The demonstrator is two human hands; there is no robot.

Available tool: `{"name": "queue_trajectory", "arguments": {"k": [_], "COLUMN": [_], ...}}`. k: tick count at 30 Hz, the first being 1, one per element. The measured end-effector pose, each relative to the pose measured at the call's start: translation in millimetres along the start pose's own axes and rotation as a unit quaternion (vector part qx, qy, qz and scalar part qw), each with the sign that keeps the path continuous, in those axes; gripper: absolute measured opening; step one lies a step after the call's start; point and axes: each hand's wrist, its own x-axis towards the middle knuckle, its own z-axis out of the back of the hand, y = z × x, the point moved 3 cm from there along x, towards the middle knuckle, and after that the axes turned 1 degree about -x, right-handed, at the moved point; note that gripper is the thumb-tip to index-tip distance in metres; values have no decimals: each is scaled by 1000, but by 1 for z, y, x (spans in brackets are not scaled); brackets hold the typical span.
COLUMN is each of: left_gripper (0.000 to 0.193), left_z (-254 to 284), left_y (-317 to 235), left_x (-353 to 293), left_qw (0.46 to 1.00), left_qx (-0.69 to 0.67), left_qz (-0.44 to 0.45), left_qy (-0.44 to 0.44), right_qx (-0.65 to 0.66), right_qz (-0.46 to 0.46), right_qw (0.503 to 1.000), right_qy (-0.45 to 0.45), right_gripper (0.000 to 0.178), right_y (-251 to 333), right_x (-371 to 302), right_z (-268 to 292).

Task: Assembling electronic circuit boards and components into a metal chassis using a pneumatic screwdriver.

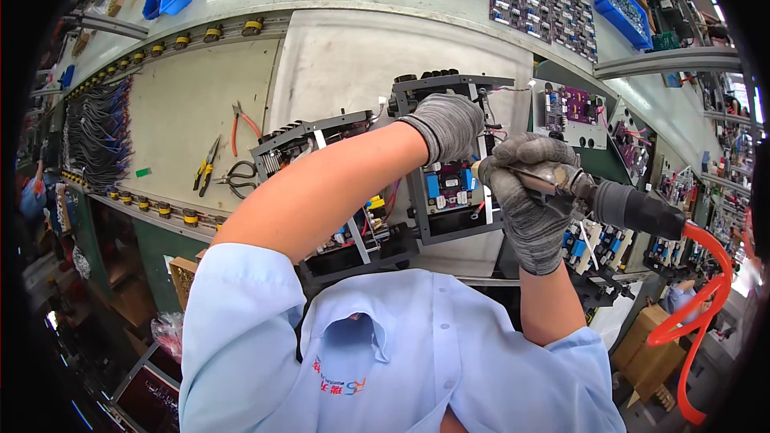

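My right hand (533, 200), in a grey knit glove, is wrapped round an air screwdriver (626, 204) with a dark grip and a red hose (718, 261). The tool lies roughly level, its front end pointing left over an open black metal chassis (457, 228). Inside that chassis sits a circuit board (451, 186) with blue parts. My left hand (449, 124), gloved alike, is curled over the far part of the chassis. Its fingertips are hidden, and what they hold cannot be made out. A second open chassis (321, 128) stands to the left, partly covered by my left forearm.
Pliers with red handles (245, 124), yellow-black pliers (208, 167) and black-handled cutters (238, 179) lie left. Bundled cables (96, 132) are at far left. Circuit boards (541, 8) and a blue bin of screws (622, 10) stand far right. A roller rail (182, 42) edges the bench.
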Motion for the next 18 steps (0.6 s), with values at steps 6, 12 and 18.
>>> {"name": "queue_trajectory", "arguments": {"k": [6,12,18], "left_gripper": [21,13,16], "left_z": [0,1,-13], "left_y": [-3,-6,-13], "left_x": [-4,2,0], "left_qw": [986,981,983], "left_qx": [-49,-21,41], "left_qz": [-159,-193,-175], "left_qy": [5,15,-26], "right_qx": [48,39,29], "right_qz": [31,34,17], "right_qw": [998,999,999], "right_qy": [25,12,-2], "right_gripper": [35,34,31], "right_y": [-4,-2,-6], "right_x": [-5,-12,-18], "right_z": [1,-3,2]}}
